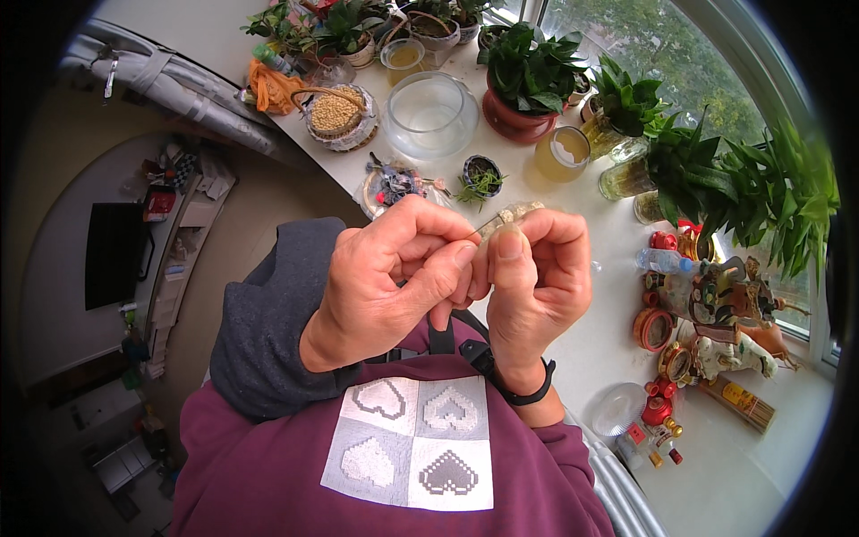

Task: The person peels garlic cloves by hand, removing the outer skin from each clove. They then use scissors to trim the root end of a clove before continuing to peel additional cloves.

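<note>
Both of my hands meet in the middle of the view, above the edge of a white sill. Between the fingertips of my left hand [402,275] and my right hand [533,275] runs a thin dark needle-like piece [488,227], slanting up to the right. The thumb and forefinger of each hand are pinched together close to it. Which hand grips it, and whether a thread is on it, I cannot tell. Just behind the fingers lies a pale, lumpy beaded-looking item [520,212], partly hidden. An embroidery hoop [368,194] with dark fabric flowers sits beyond my left hand.
On the sill stand a round glass bowl [431,117], a basket of beige beads or beans [335,113], a small potted plant [482,176], a red-brown pot [517,121] and a glass of yellowish liquid [564,156]. Figurines [731,295] and a glass plate [619,409] are at right.
</note>
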{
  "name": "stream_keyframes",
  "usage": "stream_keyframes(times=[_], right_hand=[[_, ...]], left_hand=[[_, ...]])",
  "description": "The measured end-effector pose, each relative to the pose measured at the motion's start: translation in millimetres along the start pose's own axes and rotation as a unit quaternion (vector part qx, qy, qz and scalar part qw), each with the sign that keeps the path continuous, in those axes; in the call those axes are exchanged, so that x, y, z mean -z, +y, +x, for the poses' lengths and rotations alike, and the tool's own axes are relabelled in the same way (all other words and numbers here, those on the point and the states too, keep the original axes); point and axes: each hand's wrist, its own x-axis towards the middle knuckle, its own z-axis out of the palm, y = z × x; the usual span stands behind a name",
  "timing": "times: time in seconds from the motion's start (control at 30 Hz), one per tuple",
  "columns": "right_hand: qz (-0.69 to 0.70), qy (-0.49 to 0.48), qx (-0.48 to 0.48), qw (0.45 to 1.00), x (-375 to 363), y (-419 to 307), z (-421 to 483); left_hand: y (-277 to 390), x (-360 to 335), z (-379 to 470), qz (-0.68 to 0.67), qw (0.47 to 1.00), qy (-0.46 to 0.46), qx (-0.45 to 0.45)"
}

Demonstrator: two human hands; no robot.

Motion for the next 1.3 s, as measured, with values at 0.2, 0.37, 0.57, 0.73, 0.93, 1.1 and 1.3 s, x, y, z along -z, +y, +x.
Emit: stream_keyframes(times=[0.2,0.37,0.57,0.73,0.93,1.1,1.3], right_hand=[[-0.015,0.001,0.001,1.000,-1,1,-1],[0.017,0.007,0.018,1.000,-3,3,-4],[0.009,0.000,0.016,1.000,-5,2,-6],[0.001,0.000,0.018,1.000,-7,1,-8],[0.002,-0.005,0.019,1.000,-9,1,-9],[0.004,-0.008,0.019,1.000,-10,1,-10],[-0.011,-0.015,0.019,1.000,-11,2,-10]], left_hand=[[1,4,-1,-0.016,1.000,-0.001,0.011],[-1,3,-3,-0.012,1.000,0.011,0.001],[1,5,-5,-0.008,1.000,0.007,-0.005],[4,8,-8,-0.013,1.000,-0.001,0.003],[4,7,-9,0.000,1.000,0.006,-0.008],[3,8,-10,0.007,1.000,0.010,-0.017],[3,9,-11,-0.002,1.000,0.008,-0.018]])
